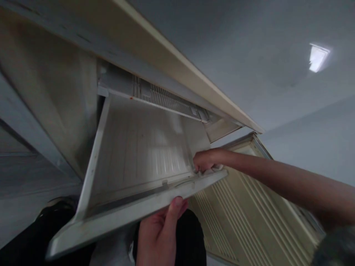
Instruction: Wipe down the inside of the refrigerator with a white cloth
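A whitish, shallow freezer drawer (138, 140) is pulled out of the cabinet and tilted, its ribbed floor facing me. My left hand (161, 229) is closed on the lower edge of the drawer's front, thumb on the outer face. Reaching in from the right, my right hand (205, 161) is a closed fist pressed into the drawer's front right corner. A bit of pale cloth (212, 170) shows beneath its fingers, against the front rim. Most of that cloth is hidden by the hand.
An open door (235, 210) with a ribbed inner panel hangs at the lower right. The cabinet's side wall (55, 85) is at left, and a slatted vent (172, 98) lies behind the drawer. My legs and shoes are below. A ceiling light (318, 57) glows upper right.
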Motion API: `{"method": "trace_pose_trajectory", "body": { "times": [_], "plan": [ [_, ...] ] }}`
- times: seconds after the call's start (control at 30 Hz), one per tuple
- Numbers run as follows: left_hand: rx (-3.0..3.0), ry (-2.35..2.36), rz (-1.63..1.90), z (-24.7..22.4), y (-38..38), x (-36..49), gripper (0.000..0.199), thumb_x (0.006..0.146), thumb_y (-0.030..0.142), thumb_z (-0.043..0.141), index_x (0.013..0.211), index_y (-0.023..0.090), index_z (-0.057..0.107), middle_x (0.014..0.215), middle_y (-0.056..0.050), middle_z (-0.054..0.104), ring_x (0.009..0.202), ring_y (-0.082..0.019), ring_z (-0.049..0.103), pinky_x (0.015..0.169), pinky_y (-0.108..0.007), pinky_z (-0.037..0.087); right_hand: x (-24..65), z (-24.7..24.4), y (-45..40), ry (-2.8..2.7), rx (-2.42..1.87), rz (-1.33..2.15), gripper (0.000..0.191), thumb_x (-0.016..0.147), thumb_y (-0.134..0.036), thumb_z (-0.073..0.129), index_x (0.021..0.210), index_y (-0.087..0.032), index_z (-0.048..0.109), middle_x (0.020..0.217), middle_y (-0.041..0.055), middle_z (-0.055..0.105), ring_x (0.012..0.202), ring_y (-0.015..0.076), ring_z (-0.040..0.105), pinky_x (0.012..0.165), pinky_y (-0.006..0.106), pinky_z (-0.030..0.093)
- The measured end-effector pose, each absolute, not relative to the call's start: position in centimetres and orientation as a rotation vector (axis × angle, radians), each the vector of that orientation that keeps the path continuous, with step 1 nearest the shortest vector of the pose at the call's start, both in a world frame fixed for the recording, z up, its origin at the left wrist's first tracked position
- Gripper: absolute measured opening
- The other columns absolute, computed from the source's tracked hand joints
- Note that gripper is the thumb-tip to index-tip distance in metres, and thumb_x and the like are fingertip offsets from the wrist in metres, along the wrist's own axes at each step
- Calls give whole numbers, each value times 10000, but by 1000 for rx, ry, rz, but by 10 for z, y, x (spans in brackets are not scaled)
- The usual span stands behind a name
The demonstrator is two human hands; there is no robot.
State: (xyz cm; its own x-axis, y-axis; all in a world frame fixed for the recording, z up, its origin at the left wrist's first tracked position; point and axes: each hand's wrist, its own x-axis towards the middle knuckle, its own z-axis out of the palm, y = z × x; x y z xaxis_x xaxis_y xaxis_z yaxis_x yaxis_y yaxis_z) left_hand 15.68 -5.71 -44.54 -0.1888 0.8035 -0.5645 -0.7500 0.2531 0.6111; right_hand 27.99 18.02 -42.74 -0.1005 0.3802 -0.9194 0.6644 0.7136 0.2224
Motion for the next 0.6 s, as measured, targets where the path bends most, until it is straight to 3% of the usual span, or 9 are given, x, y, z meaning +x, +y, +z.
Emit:
{"method": "trace_pose_trajectory", "body": {
  "times": [0.07, 0.17, 0.47, 0.53, 0.6],
  "plan": [
    [6, 972, 1378, -445, -57, 157, 358, 816, 499, 792, 884, 149, 768, 954, -112, 788, 943, -289, 763, 943, -433, 634, 284, -426, 178, 1588, 799, -473, 264, 789, -98, 722, 1034, -144, 807, 736, -1, 725, 579, 108, 583, 605, 222, 443],
    [-23, 871, 1374, -445, -58, 156, 446, 759, 531, 828, 943, 127, 788, 981, -106, 788, 1003, -273, 750, 1018, -391, 591, 278, -427, 177, 1594, 805, -662, 192, 841, -86, 664, 953, -134, 813, 664, -33, 677, 592, 85, 554, 596, 189, 412],
    [168, 795, 1372, -458, -55, 155, 501, 832, 610, 742, 1028, 152, 797, 1104, -129, 769, 1047, -273, 738, 1018, -399, 579, 149, -431, 120, 1609, 720, -1639, 120, 922, -92, 635, 955, -86, 751, 867, 4, 745, 787, 83, 656, 783, 175, 509],
    [182, 813, 1362, -462, -55, 155, 512, 845, 620, 721, 1032, 149, 795, 1107, -137, 767, 1050, -277, 736, 1034, -420, 567, 141, -425, 115, 1652, 674, -1722, 139, 931, -96, 625, 986, -90, 752, 919, 5, 750, 831, 80, 661, 807, 167, 506],
    [197, 860, 1353, -464, -55, 156, 540, 835, 651, 712, 1027, 153, 796, 1084, -141, 770, 1036, -289, 737, 1036, -462, 563, 158, -416, 121, 1754, 691, -1562, 158, 922, -99, 628, 984, -100, 773, 909, 1, 750, 833, 80, 651, 785, 157, 491]
  ]
}}
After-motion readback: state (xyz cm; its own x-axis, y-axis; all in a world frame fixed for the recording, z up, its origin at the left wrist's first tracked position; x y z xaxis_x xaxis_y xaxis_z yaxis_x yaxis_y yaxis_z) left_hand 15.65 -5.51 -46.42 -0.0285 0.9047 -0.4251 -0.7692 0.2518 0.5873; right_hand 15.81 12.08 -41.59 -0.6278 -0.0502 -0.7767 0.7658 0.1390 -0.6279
